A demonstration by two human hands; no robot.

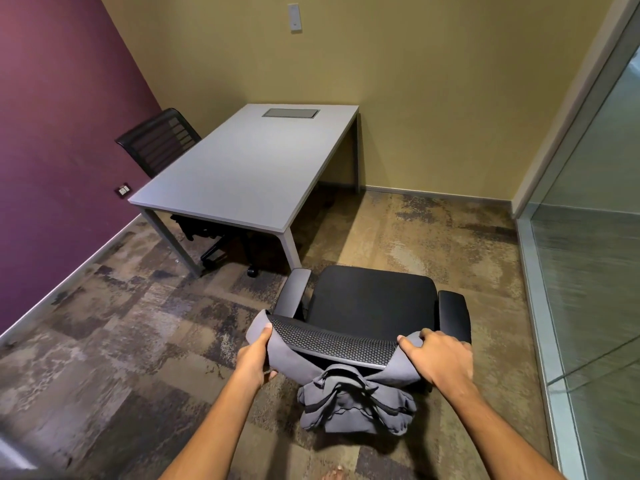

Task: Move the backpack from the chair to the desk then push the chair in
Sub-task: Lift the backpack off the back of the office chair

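A black office chair (pixel 370 296) stands on the carpet a short way in front of the desk's near right corner, its seat facing the desk and bare. A grey fabric item with dark straps (pixel 353 407) is draped over the mesh backrest (pixel 332 341) and hangs down behind it; I cannot tell whether it is a garment or a soft bag. My left hand (pixel 254 358) grips the backrest's left top corner through the grey fabric. My right hand (pixel 436 358) is closed over the right top corner. The grey desk (pixel 249 168) bears only a cable hatch (pixel 289 113).
A second black chair (pixel 159 140) is tucked in at the desk's far left side, its wheeled base (pixel 221 251) under the top. A glass wall (pixel 588 271) runs along the right. Open carpet lies between the chair and the desk.
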